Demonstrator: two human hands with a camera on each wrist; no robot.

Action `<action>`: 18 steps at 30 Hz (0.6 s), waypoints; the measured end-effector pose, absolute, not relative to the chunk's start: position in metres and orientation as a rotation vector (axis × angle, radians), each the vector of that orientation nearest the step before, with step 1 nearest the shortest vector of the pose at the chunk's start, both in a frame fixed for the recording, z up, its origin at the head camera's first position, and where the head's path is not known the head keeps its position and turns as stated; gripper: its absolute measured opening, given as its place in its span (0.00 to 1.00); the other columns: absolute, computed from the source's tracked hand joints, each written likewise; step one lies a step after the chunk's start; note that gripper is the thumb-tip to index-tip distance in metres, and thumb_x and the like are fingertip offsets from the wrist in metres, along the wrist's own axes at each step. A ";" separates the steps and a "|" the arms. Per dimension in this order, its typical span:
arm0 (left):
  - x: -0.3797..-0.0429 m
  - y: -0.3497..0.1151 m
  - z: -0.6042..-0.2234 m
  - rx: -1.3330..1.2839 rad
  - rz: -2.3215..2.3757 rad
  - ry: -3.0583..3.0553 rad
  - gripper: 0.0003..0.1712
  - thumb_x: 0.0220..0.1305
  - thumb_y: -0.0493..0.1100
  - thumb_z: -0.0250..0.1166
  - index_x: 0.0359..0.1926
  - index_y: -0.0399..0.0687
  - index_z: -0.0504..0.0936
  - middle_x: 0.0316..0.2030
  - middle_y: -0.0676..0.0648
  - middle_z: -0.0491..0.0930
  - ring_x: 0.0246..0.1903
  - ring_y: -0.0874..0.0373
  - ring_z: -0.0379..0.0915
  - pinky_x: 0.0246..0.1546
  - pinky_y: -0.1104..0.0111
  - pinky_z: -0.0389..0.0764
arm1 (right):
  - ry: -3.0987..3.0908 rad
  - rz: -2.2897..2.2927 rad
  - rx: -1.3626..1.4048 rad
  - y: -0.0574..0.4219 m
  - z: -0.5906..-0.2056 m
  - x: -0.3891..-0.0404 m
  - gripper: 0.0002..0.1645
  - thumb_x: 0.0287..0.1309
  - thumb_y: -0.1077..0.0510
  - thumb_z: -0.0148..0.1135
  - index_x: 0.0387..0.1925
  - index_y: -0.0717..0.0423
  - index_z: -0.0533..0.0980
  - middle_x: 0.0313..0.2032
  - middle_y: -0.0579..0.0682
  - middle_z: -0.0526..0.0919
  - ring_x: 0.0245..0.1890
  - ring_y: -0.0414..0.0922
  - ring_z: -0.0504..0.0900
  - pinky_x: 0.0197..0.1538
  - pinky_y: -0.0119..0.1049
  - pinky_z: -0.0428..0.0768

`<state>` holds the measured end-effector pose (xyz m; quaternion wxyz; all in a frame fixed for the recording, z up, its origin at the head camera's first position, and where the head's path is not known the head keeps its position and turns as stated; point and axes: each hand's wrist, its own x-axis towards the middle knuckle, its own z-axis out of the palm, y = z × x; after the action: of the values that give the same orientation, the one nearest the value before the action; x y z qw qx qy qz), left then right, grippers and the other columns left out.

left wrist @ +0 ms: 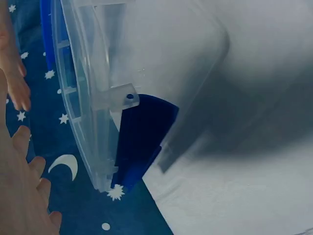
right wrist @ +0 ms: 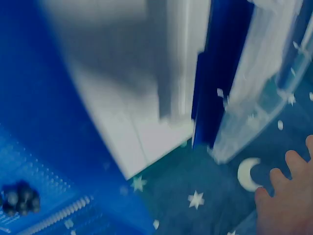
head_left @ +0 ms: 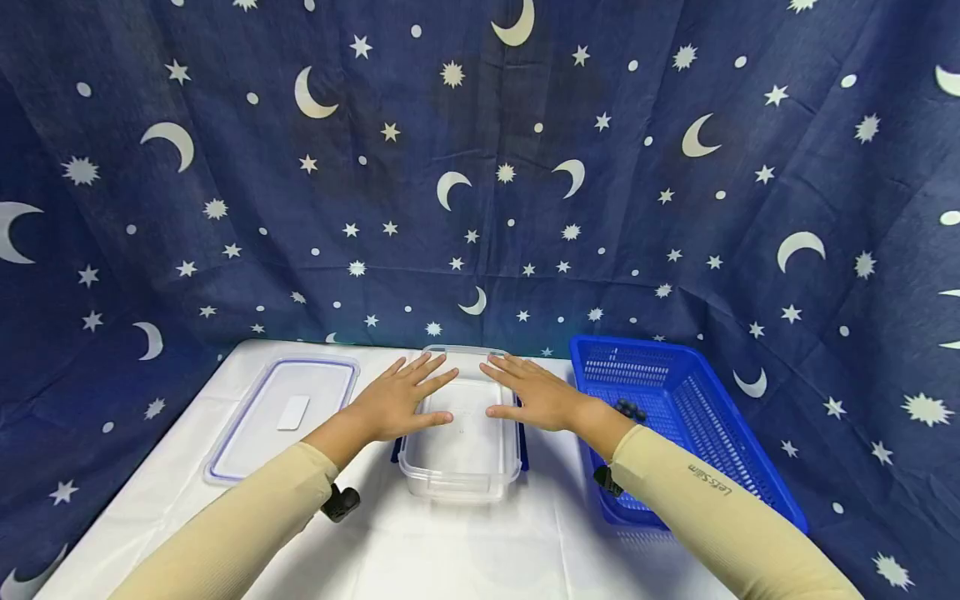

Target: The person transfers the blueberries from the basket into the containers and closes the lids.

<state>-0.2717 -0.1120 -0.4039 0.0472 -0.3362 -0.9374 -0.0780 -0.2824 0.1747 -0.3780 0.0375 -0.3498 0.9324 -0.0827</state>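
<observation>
A clear plastic food container (head_left: 459,487) with a dark blue clip (left wrist: 146,129) on each long side stands in the middle of the table, its lid off. Over its left side my left hand (head_left: 401,400) spreads its fingers, holding nothing. My right hand (head_left: 542,393) hovers above the right side, fingers straight and apart, also without anything in it. To the left lies the clear lid (head_left: 251,433) with a blue-edged rim, and a small white rectangular piece (head_left: 293,412) rests on it.
At the right stands a blue plastic basket (head_left: 750,450) with slotted walls. Inside it is a small cluster of dark round berries or grapes (right wrist: 20,198). A white cloth (head_left: 450,554) covers the table, and a dark blue curtain (head_left: 480,233) with moons and stars hangs behind.
</observation>
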 end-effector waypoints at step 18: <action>-0.251 -0.127 -0.462 -0.399 -1.175 -2.702 0.24 0.67 0.44 0.65 0.62 0.41 0.77 0.40 0.45 0.79 0.33 0.57 0.79 0.30 0.69 0.80 | 3.144 -0.667 -0.403 0.329 -0.351 -0.321 0.24 0.66 0.57 0.61 0.59 0.65 0.74 0.48 0.64 0.83 0.48 0.59 0.81 0.52 0.55 0.81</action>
<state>-0.2510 -0.1269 -0.4624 0.0842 -0.1338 -0.9055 -0.3937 -0.3214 0.3287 -0.3508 -0.0486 -0.1243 0.9695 -0.2057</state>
